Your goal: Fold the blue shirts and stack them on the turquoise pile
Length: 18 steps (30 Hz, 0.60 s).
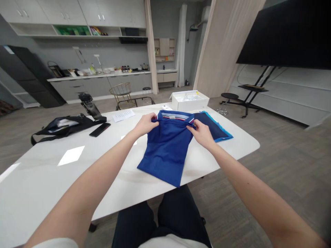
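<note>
A blue polo shirt (167, 150) with a striped collar lies partly folded on the white table (46, 179), its lower end reaching the near edge. My left hand (146, 124) is closed on the shirt's left shoulder by the collar. My right hand (203, 132) pinches the right shoulder. A second dark blue garment with light blue trim (219, 132) lies flat just right of my right hand.
A white open box (190, 100) stands at the table's far edge. A sheet of paper (124, 115), a black phone (100, 129) and a black bag (64, 125) lie to the left. A wire chair (122, 93) stands beyond the table, a TV stand at right.
</note>
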Available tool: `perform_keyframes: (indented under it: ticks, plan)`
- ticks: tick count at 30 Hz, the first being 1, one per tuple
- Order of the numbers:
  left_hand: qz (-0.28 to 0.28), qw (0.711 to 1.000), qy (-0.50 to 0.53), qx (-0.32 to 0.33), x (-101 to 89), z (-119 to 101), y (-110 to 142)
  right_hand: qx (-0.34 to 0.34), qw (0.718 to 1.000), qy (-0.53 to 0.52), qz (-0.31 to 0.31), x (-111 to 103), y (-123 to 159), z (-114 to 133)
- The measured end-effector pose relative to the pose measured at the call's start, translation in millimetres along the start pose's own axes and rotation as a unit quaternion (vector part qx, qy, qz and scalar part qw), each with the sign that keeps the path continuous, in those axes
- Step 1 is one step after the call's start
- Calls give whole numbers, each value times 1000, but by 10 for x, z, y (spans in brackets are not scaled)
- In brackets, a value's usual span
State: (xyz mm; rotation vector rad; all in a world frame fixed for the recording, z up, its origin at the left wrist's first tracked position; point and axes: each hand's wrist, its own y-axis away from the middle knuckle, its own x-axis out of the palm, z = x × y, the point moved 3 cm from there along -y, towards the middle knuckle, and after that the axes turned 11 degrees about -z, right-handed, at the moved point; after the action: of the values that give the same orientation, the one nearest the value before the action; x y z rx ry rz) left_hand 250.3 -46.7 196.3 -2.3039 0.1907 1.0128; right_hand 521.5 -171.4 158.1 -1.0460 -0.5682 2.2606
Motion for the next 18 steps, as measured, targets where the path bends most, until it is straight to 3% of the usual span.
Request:
perform_keyframes:
  ticks: [6, 9, 12, 16, 18]
  plan:
    - [31, 985, 153, 76, 366, -971, -390, -1, 988, 31, -154, -1038, -54, -443]
    - [39, 971, 230, 62, 672, -1326, -577, -12, 973, 48, -226, -1431, -192, -699]
    - [72, 944, 323, -1, 1168, -1462, -648, -21, 963, 79, -258, -1620, -299, -1029]
    - [140, 896, 410, -100, 1919, -1448, -529, 3, 961, 106, -256, -1617, -301, -1573]
    - [156, 873, 439, -146, 2161, -1467, -475, 13, 964, 101, -245, -1600, -315, -1796]
